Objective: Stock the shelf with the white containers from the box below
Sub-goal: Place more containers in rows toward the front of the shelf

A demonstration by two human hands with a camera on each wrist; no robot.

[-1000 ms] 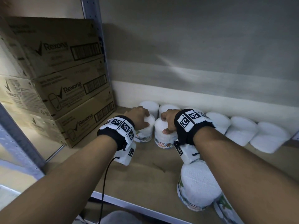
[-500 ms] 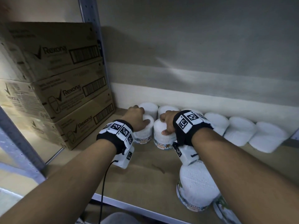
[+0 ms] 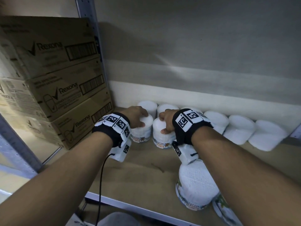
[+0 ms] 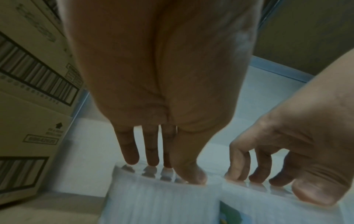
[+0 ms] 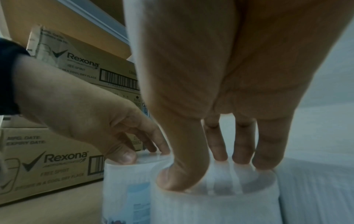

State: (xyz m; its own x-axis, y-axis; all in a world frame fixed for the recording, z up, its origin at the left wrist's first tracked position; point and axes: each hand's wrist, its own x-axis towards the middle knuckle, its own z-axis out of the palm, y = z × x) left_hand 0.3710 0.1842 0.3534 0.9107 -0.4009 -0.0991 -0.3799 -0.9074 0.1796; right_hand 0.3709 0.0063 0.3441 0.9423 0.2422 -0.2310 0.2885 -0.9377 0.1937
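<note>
Two white cotton-bud containers stand side by side on the brown shelf board [image 3: 138, 173], just in front of the back row. My left hand [image 3: 138, 116] grips the left container [image 3: 141, 132] from above, fingertips on the far rim of its lid and thumb on the near rim. My right hand [image 3: 166, 119] holds the right container [image 3: 162, 139] the same way. In the left wrist view the left fingers [image 4: 130, 156] point straight down onto the lid. In the right wrist view the right thumb [image 5: 172, 178] presses on the lid's front edge. The box below is out of view.
Three stacked Rexona cartons [image 3: 48, 79] fill the shelf's left side beyond a metal upright [image 3: 88, 30]. A row of white containers [image 3: 241, 128] lines the back wall. Another container [image 3: 195, 185] stands near the front right, under my right forearm. The shelf's metal front edge [image 3: 130, 207] runs below.
</note>
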